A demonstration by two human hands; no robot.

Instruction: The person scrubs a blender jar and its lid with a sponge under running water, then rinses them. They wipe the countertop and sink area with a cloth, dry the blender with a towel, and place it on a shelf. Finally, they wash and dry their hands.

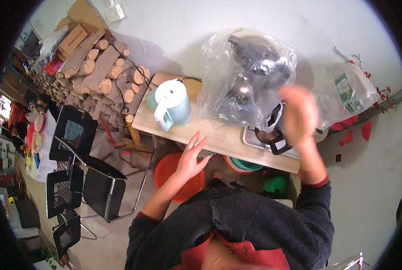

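My left hand (pixel 191 159) hovers over the front edge of the wooden table (pixel 211 138), fingers spread and holding nothing. Behind it stands a pale blue electric kettle (pixel 174 103) with a white lid, its handle turned towards me. My right hand (pixel 299 113) is blurred, raised beside a large clear plastic bag (pixel 248 84). Dark items show through the bag, but their shape is hard to tell. Below that hand a dark pot with a black handle (pixel 281 147) rests on a metal tray (pixel 251 139). Whether the right hand grips anything is unclear.
Stacked firewood (pixel 99 72) rises at the left, with a cardboard box (pixel 73 39) on top. Black chairs (pixel 104 189) stand left of me. A red basin (pixel 163 170) and a green container (pixel 275 185) sit under the table. Another plastic bag (pixel 349 89) is at the right.
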